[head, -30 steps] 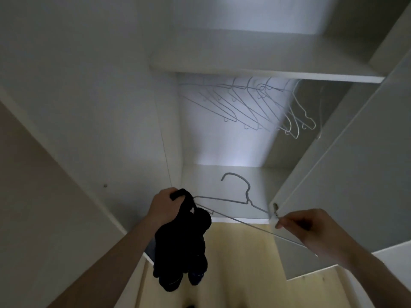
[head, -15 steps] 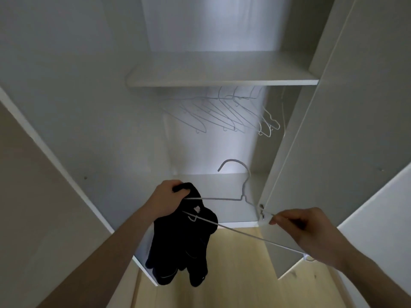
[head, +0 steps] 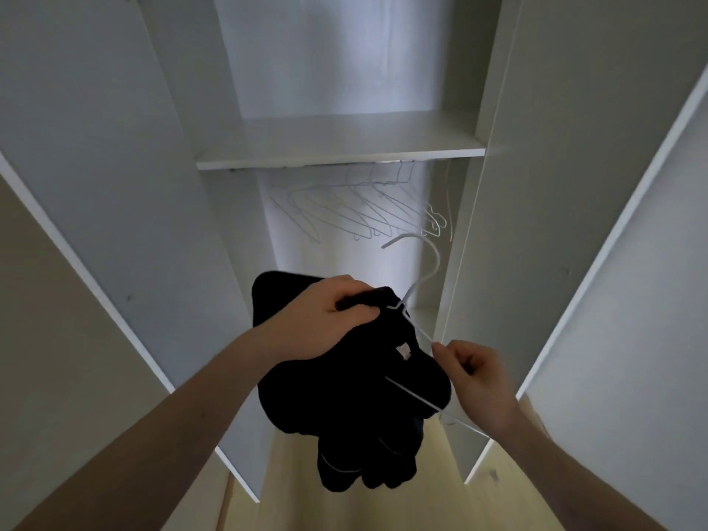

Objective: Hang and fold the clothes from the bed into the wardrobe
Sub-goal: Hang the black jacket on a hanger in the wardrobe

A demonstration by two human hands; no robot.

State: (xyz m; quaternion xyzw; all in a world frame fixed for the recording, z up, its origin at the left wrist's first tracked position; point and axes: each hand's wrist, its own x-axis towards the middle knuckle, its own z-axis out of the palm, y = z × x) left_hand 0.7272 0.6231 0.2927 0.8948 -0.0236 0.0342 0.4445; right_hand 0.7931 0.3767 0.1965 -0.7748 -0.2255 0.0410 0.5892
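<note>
Left hand [head: 325, 320], centre of frame, is clenched around a bunched fold of the black garment [head: 344, 408] at the neck of the white wire hanger [head: 415, 285]. Right hand [head: 479, 381], lower right of centre, pinches the hanger's shoulder wire between thumb and forefinger. The hanger is held in front of the open wardrobe [head: 574, 185]; its long axis runs diagonally from centre down toward lower right, the bottom bar crossing the cloth, the hook rising toward upper right of centre with its open end pointing left. The garment hangs below both hands in a dark bundle, a small pale label visible on it. Above, in mid frame, a row of empty wire hangers [head: 360, 212] hangs under a white shelf [head: 341, 155]. Wardrobe doors [head: 95, 185] stand open at left and right. Pale wood floor [head: 440, 492] shows at the bottom.
</note>
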